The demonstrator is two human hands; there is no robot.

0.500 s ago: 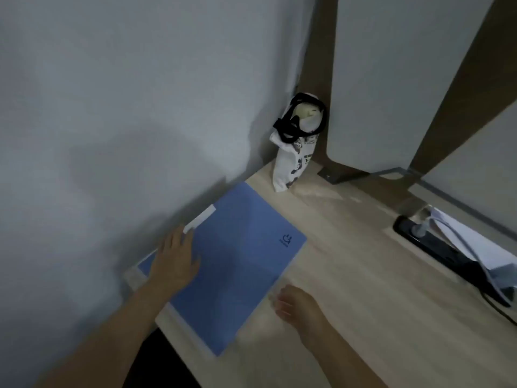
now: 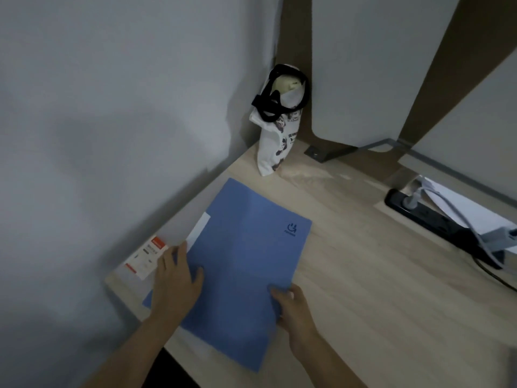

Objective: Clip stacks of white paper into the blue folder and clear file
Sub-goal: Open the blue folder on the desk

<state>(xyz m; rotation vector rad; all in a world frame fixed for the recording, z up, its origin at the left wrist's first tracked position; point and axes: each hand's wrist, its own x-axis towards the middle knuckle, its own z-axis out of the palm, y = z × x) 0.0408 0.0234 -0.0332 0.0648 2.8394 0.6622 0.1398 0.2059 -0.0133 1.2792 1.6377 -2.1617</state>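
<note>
Since the blue folder (image 2: pixel 246 247) lies closed and flat on the desk (image 2: pixel 363 275), close to the wall (image 2: pixel 112 107), the two hands work well apart on it. The left hand (image 2: pixel 174 287) presses flat with straight fingers near the spine side, seemingly to pin it. The right hand (image 2: pixel 293 309) curls over the opposite edge, likely to lift the cover. A red-and-white label (image 2: pixel 147 257) lies just beside the left hand; white sheets (image 2: pixel 458 205) wait far right.

An office – wooden desk (image 2: pixel 377 275), partition panels (image 2: pixel 363 65), power strip (image 2: pixel 436 217)
</note>
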